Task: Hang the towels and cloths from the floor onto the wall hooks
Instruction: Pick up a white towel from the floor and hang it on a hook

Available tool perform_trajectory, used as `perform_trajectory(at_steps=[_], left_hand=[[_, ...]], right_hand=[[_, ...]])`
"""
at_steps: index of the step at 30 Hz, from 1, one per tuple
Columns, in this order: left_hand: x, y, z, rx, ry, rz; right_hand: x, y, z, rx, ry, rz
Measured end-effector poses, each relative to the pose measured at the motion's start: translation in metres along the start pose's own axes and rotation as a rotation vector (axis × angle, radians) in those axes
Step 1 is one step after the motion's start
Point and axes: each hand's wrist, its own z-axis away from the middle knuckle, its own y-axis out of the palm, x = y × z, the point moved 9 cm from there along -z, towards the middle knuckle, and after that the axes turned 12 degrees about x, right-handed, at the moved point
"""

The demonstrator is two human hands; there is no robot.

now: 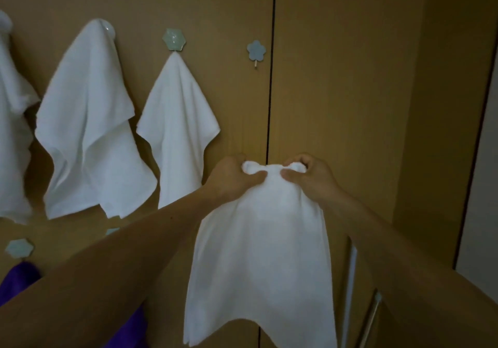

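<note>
A white towel (258, 253) is pinched at its top edge by the left grip (231, 179) and the right grip (312, 177); a flower-shaped hook (256, 50) is seen above them.

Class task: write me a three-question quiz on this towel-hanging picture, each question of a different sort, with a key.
1. True or false: the blue flower hook bears no towel.
2. The left hand and right hand pinch the white towel at its: A top edge; B bottom edge; C middle.
3. Fill in: the cloth at lower left is coloured ____.
Key: 1 true; 2 A; 3 purple.
</note>
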Motion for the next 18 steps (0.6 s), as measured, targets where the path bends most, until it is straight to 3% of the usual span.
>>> perform_trajectory(at_steps=[5,8,12,18], left_hand=[[-0.007,-0.035,-0.028,-0.144,0.051,0.006],[-0.018,-0.048,-0.049,-0.15,0.077,0.105],[-0.05,-0.083,-0.085,-0.229,0.152,0.19],[-0.09,-0.157,-0.137,-0.463,0.231,0.035]], right_hand=[[0.007,-0.005,-0.026,0.106,0.108,0.08],[0.029,-0.019,-0.04,-0.016,0.072,0.043],[0.072,-0.039,-0.072,-0.21,-0.116,-0.092],[0.119,-0.065,-0.154,-0.34,-0.245,-0.139]])
